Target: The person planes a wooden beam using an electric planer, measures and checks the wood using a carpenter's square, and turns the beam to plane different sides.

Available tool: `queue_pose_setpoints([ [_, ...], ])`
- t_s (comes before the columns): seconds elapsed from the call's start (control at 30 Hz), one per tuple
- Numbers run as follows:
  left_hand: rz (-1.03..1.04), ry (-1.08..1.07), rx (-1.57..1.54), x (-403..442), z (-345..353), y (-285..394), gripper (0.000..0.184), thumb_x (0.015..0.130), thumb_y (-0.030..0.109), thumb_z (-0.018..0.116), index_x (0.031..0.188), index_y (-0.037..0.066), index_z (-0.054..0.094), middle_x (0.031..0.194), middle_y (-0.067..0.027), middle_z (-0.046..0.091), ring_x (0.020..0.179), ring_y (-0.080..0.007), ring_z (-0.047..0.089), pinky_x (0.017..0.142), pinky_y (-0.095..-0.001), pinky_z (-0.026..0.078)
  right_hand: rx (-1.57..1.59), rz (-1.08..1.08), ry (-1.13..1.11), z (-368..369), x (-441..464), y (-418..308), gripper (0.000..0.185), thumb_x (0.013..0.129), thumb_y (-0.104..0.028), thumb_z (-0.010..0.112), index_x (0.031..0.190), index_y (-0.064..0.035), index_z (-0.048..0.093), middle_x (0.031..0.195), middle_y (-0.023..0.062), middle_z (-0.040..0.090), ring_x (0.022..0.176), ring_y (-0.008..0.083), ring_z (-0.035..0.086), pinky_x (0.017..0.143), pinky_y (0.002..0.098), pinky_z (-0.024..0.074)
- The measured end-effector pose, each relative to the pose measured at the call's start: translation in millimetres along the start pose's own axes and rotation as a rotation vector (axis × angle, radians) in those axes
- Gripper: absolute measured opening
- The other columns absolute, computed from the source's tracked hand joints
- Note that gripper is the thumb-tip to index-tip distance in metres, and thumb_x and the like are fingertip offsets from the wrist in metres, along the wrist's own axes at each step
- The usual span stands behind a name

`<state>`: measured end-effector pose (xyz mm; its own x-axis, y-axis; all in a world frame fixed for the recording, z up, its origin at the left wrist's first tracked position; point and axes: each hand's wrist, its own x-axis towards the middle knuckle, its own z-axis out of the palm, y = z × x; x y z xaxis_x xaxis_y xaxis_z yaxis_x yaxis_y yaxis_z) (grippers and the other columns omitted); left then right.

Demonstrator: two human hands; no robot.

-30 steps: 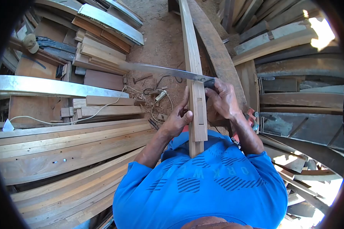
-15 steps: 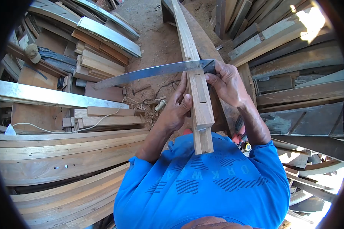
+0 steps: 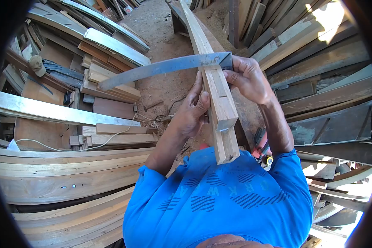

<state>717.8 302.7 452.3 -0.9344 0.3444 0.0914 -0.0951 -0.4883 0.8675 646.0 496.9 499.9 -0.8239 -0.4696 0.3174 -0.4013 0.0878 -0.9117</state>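
- In the middle of the frame I had a long pale beam [image 3: 221, 105], running from the top centre down toward the blue shirt [image 3: 219, 225] at the bottom. A narrow rectangular outline showed on its upper face; I could not tell how deep it went.
- Under the beam's near end I saw a second piece of wood [image 3: 226, 151], its end sticking out over the shirt.
- A metal blade [image 3: 161, 69] lay across the beam, its far tip in the upper left, in front of some short boards [image 3: 111, 89].
- My right hand [image 3: 250, 78], just right of centre, had its fingers and thumb closed on the blade's dark end.
- My left hand [image 3: 190, 109] was against the beam's left side, index finger pointing up toward the blade, thumb at the wood's edge. I could not tell whether its fingers gripped the beam.
- Right of centre, lower down, I saw a tape measure [image 3: 269, 160] beside a red tool [image 3: 260, 147].
- Long boards [image 3: 62, 182] filled the lower left; a pale cable [image 3: 49, 150] ran above them, and a cap [image 3: 36, 65] showed in the upper left.
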Motion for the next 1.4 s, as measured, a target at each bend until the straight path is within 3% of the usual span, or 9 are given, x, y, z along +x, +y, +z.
queue_pose_setpoints([
  [0.2,0.014,-0.078,-0.068,11,6,28,0.085,0.092,0.052,0.07,0.154,0.005,0.035,0.141,-0.0079,0.056,0.126,-0.0174,0.057,0.104,-0.0348,0.049,0.067,-0.184,-0.043,-9,-20,-62,0.017,0.099,-0.008,0.066,0.111,0.0051,0.067,0.092,0.0018,0.069,0.086,0.0052,0.057,0.077,0.0267,0.0522],
  [0.3,-0.004,-0.176,-0.139,23,-1,33,0.072,0.098,0.046,0.065,0.15,0.007,0.034,0.134,-0.0106,0.06,0.117,-0.0213,0.066,0.091,-0.0425,0.061,-0.057,-0.28,-0.004,-10,-20,-72,0.017,0.098,-0.007,0.066,0.111,0.0045,0.067,0.09,0.0036,0.068,0.083,0.0075,0.057,0.077,0.0279,0.052],
  [0.4,-0.045,-0.189,-0.159,21,6,45,0.076,0.092,0.045,0.073,0.148,0.003,0.042,0.133,-0.0074,0.061,0.119,-0.017,0.062,0.1,-0.0347,0.053,-0.123,-0.238,-0.012,-14,-19,-78,0.016,0.097,-0.009,0.067,0.107,0.0037,0.067,0.087,0.0059,0.067,0.08,0.0094,0.057,0.074,0.0299,0.0516],
  [0.9,-0.027,-0.188,-0.152,23,9,42,0.074,0.094,0.043,0.072,0.148,0.003,0.042,0.135,-0.0094,0.06,0.12,-0.0181,0.062,0.1,-0.0365,0.055,-0.22,-0.276,-0.024,-19,-20,-81,0.015,0.096,-0.01,0.068,0.104,0.0016,0.069,0.083,0.0121,0.067,0.073,0.0172,0.062,0.068,0.0349,0.0522],
  [1.0,-0.034,-0.176,-0.103,23,4,39,0.08,0.095,0.051,0.067,0.152,0.01,0.028,0.137,-0.0096,0.058,0.118,-0.0221,0.065,0.089,-0.0466,0.061,-0.256,-0.279,0.001,-16,-22,-83,0.014,0.094,-0.009,0.069,0.104,0.0012,0.069,0.082,0.0156,0.066,0.071,0.0222,0.062,0.069,0.0371,0.0515],
  [1.13,-0.016,-0.169,-0.088,14,1,38,0.093,0.094,0.05,0.069,0.16,0.015,0.015,0.137,-0.0094,0.057,0.118,-0.0216,0.065,0.087,-0.0444,0.062,-0.345,-0.207,-0.022,-16,-13,-83,0.014,0.092,-0.006,0.068,0.104,0.0015,0.069,0.08,0.0164,0.066,0.071,0.0234,0.062,0.07,0.0375,0.052],
  [1.2,0.015,-0.166,-0.08,8,-4,30,0.103,0.092,0.05,0.071,0.164,0.018,0.005,0.136,-0.009,0.057,0.118,-0.0208,0.065,0.086,-0.0417,0.062,-0.25,-0.149,0.063,-12,17,-40,0.015,0.091,-0.006,0.069,0.104,0.0018,0.07,0.083,0.0185,0.068,0.074,0.0249,0.065,0.072,0.0381,0.0528],
  [1.3,0.023,-0.052,-0.086,-3,-9,14,0.087,0.087,0.052,0.075,0.149,0.006,0.036,0.121,-0.0046,0.061,0.108,-0.0139,0.065,0.088,-0.0333,0.057,-0.31,-0.113,0.167,-6,66,23,0.016,0.09,-0.007,0.07,0.103,0.0016,0.071,0.087,0.0219,0.071,0.079,0.0281,0.071,0.076,0.0392,0.0539],
  [1.4,0.028,-0.023,-0.051,-10,-14,4,0.107,0.083,0.056,0.078,0.161,0.01,0.02,0.123,-0.0054,0.058,0.105,-0.0152,0.063,0.087,-0.0332,0.056,-0.378,-0.123,0.22,-5,106,54,0.017,0.089,-0.009,0.071,0.104,0.0001,0.073,0.092,0.0239,0.072,0.087,0.0305,0.074,0.079,0.0399,0.0544],
])
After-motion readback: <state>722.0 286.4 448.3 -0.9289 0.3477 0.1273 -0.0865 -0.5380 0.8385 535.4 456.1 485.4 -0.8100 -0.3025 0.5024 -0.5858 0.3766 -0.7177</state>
